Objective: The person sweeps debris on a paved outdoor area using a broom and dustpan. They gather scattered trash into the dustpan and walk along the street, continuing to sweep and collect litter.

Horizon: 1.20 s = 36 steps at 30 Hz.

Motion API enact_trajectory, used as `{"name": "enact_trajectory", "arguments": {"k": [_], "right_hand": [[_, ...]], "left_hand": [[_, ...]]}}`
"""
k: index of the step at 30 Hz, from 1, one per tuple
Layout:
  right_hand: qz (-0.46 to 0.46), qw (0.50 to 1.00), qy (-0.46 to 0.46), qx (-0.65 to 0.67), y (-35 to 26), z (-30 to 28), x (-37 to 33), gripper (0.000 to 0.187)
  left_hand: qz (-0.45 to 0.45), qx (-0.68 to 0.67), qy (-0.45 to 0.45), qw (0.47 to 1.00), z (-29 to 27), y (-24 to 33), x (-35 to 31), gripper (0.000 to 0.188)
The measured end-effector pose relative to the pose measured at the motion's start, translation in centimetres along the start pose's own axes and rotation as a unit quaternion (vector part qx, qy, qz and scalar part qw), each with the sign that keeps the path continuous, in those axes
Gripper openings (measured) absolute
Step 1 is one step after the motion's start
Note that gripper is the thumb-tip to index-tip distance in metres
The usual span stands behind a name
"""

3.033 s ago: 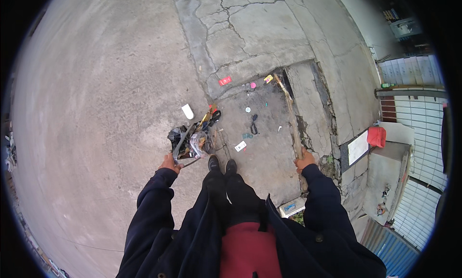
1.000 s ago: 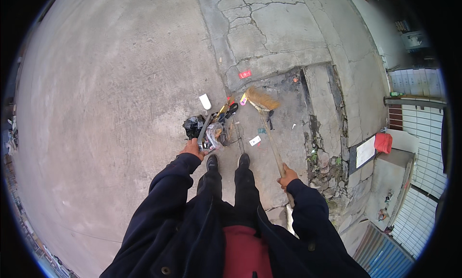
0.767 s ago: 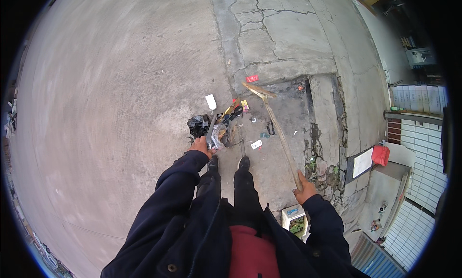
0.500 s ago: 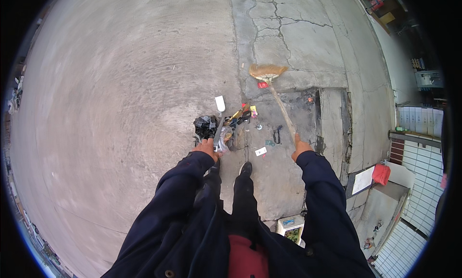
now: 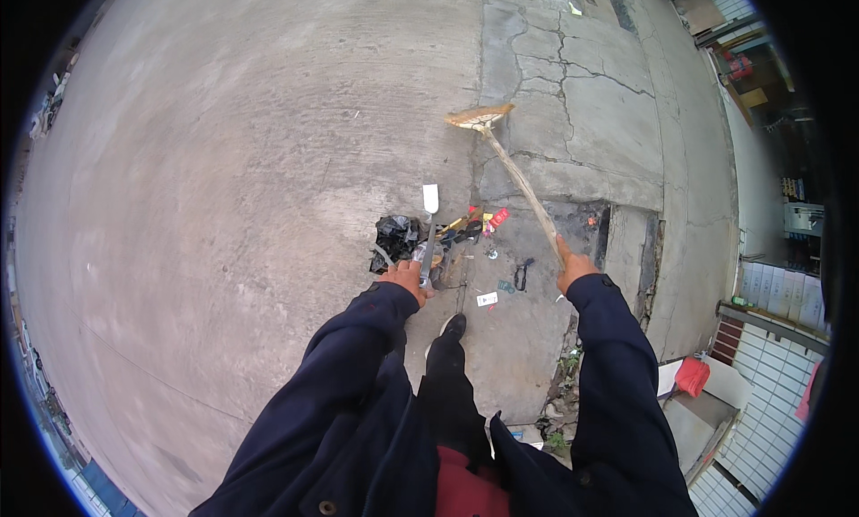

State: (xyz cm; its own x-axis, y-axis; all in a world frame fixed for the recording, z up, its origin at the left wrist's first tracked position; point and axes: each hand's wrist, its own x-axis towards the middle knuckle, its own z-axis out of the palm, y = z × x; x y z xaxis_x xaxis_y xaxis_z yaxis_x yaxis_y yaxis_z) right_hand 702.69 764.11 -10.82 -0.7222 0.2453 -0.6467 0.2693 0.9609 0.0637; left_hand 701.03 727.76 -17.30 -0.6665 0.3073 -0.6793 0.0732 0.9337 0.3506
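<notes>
In my right hand is the wooden stick of a broom, my fingers wrapped round it. The stick slants up and left, and its straw-coloured bristles are at the far end. My left hand is closed round the grey shaft of a long tool with a flat white end; its kind is unclear. Close by lies a black plastic bag, with clear plastic and mixed litter beside it. A red packet is at the right of this litter.
A white card, a black strap-like piece and small scraps lie on the concrete. Right of them are a broken-edged gap in the paving and a red container. A white tiled wall stands farther right.
The broom head has swung left, away from where the red packet was. That packet is now nearer, against the litter. My view has shifted left and one foot has moved out of sight.
</notes>
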Motion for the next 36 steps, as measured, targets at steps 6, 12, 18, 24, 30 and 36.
{"name": "enact_trajectory", "arguments": {"k": [6, 12, 18, 24, 30, 36], "right_hand": [[-0.021, 0.996, -0.053, -0.063, 0.7, 0.2, 1.0, 0.080], [-0.015, 0.992, -0.110, -0.055, 5.4, -3.4, -12.2, 0.083], [-0.076, 0.988, -0.094, -0.100, -1.4, -3.8, -9.0, 0.083], [-0.125, 0.964, -0.116, -0.203, -4.0, -6.1, -5.3, 0.078], [0.006, 0.963, -0.130, -0.237, 1.5, -8.8, -13.4, 0.081], [0.090, 0.979, -0.111, -0.147, 6.2, -9.5, -20.2, 0.079]], "left_hand": [[0.002, 0.010, 0.000, 1.000, -0.1, -0.2, -0.4, 0.059], [0.003, 0.016, -0.002, 1.000, -0.4, -0.1, -0.2, 0.061], [0.003, 0.017, 0.003, 1.000, -0.2, -0.1, -0.4, 0.061], [0.004, 0.002, 0.018, 1.000, 0.2, -0.5, -0.3, 0.064], [-0.002, -0.020, 0.007, 1.000, 0.4, -1.0, -0.2, 0.070], [0.010, -0.011, 0.001, 1.000, 0.7, -1.2, 0.3, 0.072]]}}
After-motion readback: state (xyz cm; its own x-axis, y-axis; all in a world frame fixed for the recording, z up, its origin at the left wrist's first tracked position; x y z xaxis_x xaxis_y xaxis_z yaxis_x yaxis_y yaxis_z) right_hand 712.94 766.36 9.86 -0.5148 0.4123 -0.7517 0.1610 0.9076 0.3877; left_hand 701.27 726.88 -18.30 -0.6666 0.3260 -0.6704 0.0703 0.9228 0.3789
